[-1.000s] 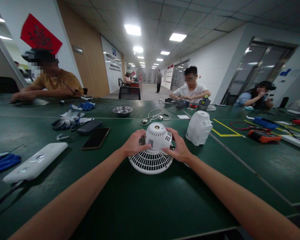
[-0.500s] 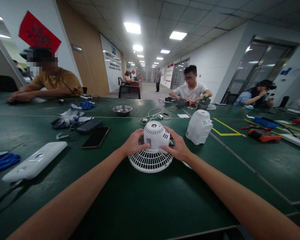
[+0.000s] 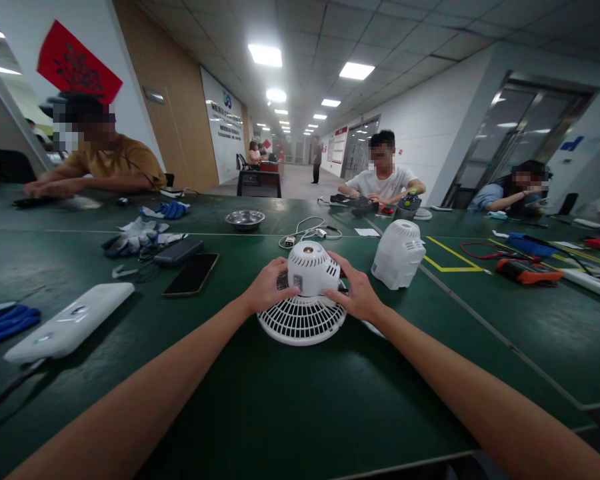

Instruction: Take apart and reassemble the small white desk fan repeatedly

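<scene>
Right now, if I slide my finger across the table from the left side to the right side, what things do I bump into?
Blue glove → white power bank → black phone → left hand → fan → right hand → white housing → orange tool.

Work surface: a long dark green table (image 3: 260, 407), marked with a pale seam line across its width and yellow floor-style lines at right. Lying directly on it: a white fan grille (image 3: 301, 321) face down near centre, with a white motor housing (image 3: 312, 267) seated on it; a second white housing (image 3: 399, 254) just to the right; a black phone (image 3: 191, 275) and a dark power bank (image 3: 179, 252) to the left; a white flat case (image 3: 70, 322) nearer the left edge; work gloves (image 3: 137, 236); a steel bowl (image 3: 245, 219); a white cable (image 3: 310, 233); an orange-and-black tool (image 3: 529, 271) at right.
</scene>
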A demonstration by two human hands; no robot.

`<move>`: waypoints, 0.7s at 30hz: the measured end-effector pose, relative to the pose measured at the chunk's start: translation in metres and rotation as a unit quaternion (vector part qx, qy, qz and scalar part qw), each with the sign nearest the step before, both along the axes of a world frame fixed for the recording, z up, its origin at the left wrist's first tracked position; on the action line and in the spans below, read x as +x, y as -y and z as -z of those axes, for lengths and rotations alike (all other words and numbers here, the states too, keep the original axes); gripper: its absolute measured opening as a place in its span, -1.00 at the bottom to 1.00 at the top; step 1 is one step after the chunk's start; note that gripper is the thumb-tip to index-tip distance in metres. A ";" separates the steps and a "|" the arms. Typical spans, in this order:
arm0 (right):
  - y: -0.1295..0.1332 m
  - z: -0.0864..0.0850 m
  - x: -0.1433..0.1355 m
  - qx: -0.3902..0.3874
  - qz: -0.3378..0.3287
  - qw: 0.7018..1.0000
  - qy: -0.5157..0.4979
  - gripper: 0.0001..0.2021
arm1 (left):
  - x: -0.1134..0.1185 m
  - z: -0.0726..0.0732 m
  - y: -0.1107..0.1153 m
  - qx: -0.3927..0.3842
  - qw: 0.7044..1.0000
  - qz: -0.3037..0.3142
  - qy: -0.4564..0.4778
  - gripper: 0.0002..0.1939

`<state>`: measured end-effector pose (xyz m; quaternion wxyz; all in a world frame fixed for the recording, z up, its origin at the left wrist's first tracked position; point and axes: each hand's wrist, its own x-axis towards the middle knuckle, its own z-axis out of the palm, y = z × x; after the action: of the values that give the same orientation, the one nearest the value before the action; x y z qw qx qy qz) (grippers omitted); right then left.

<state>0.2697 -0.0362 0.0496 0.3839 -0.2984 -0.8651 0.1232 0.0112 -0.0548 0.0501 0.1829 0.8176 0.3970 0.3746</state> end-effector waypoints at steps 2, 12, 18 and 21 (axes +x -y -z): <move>0.000 0.000 -0.001 0.001 0.001 1.000 0.002 -0.25 | 0.000 0.001 0.000 0.001 1.000 -0.004 0.003 -0.49; 0.001 -0.005 0.007 0.010 -0.031 0.999 0.020 -0.24 | 0.007 0.009 0.009 0.014 0.999 -0.029 -0.006 -0.49; 0.002 -0.008 0.012 -0.004 -0.048 0.998 0.029 -0.26 | 0.005 0.013 -0.004 0.011 0.999 -0.028 -0.029 -0.46; 0.003 -0.007 0.012 -0.001 -0.054 0.998 0.030 -0.25 | 0.004 0.012 -0.006 0.009 0.999 -0.027 -0.043 -0.45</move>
<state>0.2821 -0.0392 0.0567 0.3501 -0.2558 -0.8908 0.1358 0.0156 -0.0486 0.0381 0.1479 0.8239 0.4228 0.3472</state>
